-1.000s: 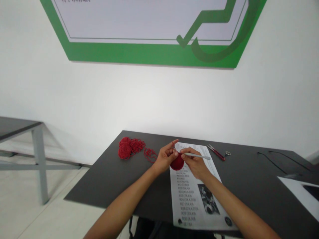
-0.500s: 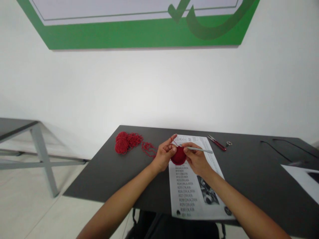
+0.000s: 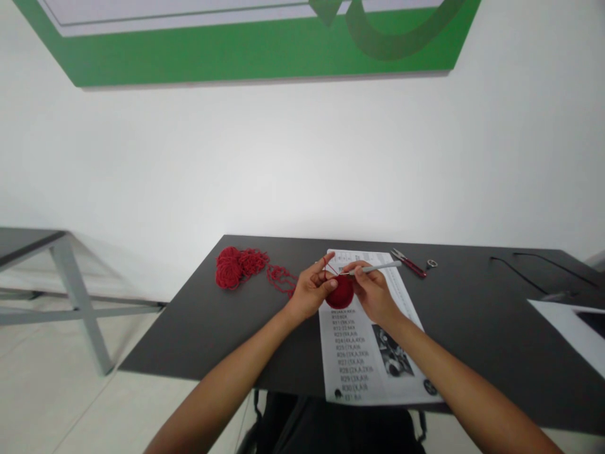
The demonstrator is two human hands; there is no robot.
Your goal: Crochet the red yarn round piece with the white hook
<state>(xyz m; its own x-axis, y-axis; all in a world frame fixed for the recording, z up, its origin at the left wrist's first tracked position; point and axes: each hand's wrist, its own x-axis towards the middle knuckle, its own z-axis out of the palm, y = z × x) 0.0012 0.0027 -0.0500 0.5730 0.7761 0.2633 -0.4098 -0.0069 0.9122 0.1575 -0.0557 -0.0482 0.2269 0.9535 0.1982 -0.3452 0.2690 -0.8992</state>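
Note:
A small round piece of red crochet work (image 3: pixel 340 293) hangs between both hands above a printed pattern sheet (image 3: pixel 366 353). My left hand (image 3: pixel 312 291) pinches its left edge, with a strand of red yarn running over the raised forefinger. My right hand (image 3: pixel 375 292) grips a grey crochet hook (image 3: pixel 378 268), whose tip points left into the work. From the work the yarn trails left to a loose red yarn pile (image 3: pixel 236 266) on the black table (image 3: pixel 472 328).
Small red-handled snips (image 3: pixel 409 263) and a little metal ring (image 3: pixel 431 263) lie beyond the sheet. A black cable (image 3: pixel 520 271) and a white sheet (image 3: pixel 571 331) sit at the right. Another table (image 3: pixel 51 252) stands at the left, the white wall behind.
The view has tilted down, so the table sits higher in frame. The hook's handle has swung up to the right, and the hands stay together on the red work.

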